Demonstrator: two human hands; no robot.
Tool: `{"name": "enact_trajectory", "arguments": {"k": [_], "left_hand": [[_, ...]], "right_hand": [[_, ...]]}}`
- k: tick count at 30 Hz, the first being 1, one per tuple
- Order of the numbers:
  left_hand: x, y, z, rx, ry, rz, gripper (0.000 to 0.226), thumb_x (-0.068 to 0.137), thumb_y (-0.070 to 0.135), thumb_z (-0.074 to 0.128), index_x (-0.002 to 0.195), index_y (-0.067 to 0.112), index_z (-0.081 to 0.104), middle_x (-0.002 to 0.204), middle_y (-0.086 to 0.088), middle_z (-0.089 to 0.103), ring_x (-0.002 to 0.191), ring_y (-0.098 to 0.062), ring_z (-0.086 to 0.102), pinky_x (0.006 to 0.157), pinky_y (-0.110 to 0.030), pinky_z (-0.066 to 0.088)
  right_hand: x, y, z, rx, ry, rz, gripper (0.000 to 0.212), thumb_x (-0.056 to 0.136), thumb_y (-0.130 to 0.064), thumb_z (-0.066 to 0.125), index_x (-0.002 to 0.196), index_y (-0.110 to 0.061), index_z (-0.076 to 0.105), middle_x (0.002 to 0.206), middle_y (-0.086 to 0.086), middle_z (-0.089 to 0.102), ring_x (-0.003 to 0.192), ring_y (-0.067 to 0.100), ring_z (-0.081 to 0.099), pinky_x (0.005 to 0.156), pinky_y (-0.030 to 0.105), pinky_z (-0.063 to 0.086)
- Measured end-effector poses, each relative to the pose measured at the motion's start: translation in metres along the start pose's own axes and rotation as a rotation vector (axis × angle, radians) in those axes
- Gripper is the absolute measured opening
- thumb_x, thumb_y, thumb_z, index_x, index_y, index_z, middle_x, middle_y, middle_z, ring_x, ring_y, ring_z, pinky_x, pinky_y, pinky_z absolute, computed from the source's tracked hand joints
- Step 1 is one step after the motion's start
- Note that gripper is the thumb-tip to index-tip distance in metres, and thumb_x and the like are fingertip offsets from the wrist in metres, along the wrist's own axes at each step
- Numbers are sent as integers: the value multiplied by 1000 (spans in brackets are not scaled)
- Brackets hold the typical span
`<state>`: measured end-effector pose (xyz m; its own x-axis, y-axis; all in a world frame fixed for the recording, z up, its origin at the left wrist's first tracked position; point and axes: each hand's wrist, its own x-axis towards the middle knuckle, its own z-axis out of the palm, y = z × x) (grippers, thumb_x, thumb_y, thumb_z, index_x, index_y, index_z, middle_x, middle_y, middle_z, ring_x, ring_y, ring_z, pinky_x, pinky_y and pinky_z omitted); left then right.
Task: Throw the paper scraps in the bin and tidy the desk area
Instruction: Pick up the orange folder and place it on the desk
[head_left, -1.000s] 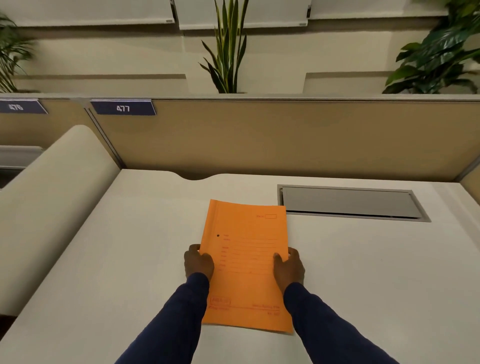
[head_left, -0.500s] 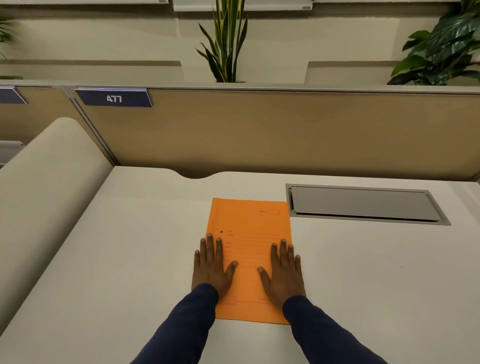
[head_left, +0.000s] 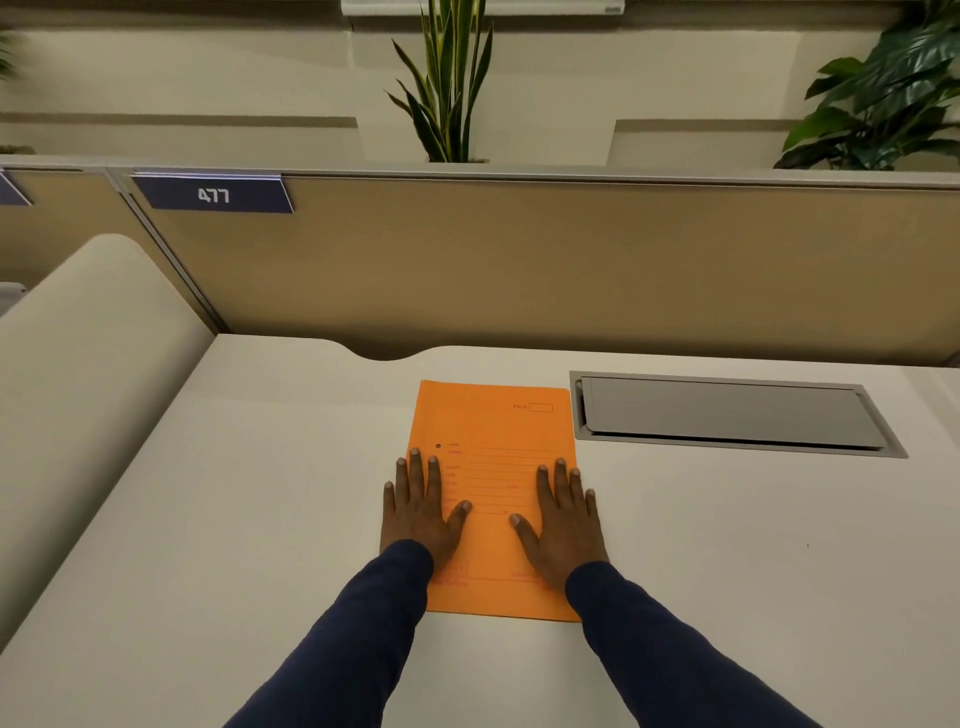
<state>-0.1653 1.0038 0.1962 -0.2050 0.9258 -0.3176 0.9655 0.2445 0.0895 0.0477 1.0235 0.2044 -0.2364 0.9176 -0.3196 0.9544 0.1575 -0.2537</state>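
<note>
An orange paper file folder (head_left: 496, 431) with printed form lines lies flat on the white desk (head_left: 260, 519), straight in front of me. My left hand (head_left: 421, 512) rests palm down on the folder's left edge, fingers spread. My right hand (head_left: 563, 519) lies palm down on its right side, fingers apart too. Neither hand grips anything. Both arms wear dark blue sleeves. No paper scraps and no bin are in view.
A grey metal cable flap (head_left: 727, 415) is set into the desk right of the folder. A tan partition (head_left: 571, 270) with a blue "477" label (head_left: 213, 195) stands behind. A curved cream side panel (head_left: 78, 374) rises at left. Plants stand beyond the partition.
One second ago both hands gripped the folder by its sides; since then they let go and lie flat on top. The folder now sits squarer to the desk.
</note>
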Motion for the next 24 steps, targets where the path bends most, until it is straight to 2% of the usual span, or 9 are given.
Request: {"name": "enact_trajectory", "arguments": {"k": [8,17,24], "left_hand": [[-30,14,-15,12,46,2,87,93,71,11,153,18,-22,163,-10,-25,151,-30,-20,122,-50,-6],[-110,37,-16,-4,82,-32,87,93,71,11,154,17,-19,164,-10,-21,152,-31,-17,122,-51,-4],[-188,71,14,-52,77,-76,86,93,71,11,153,19,-22,163,-9,-23,151,-31,-18,121,-51,-6]], "right_hand": [[-35,9,-10,96,33,16,86,97,-67,27,158,-21,-13,167,6,-18,155,29,-10,125,45,6],[-108,19,-14,125,57,-1,83,98,-65,28,159,-22,-8,168,8,-11,155,32,-4,125,48,12],[-176,57,-4,166,62,-30,82,98,-65,30,159,-26,-9,168,6,-13,155,31,-6,124,49,14]]}}
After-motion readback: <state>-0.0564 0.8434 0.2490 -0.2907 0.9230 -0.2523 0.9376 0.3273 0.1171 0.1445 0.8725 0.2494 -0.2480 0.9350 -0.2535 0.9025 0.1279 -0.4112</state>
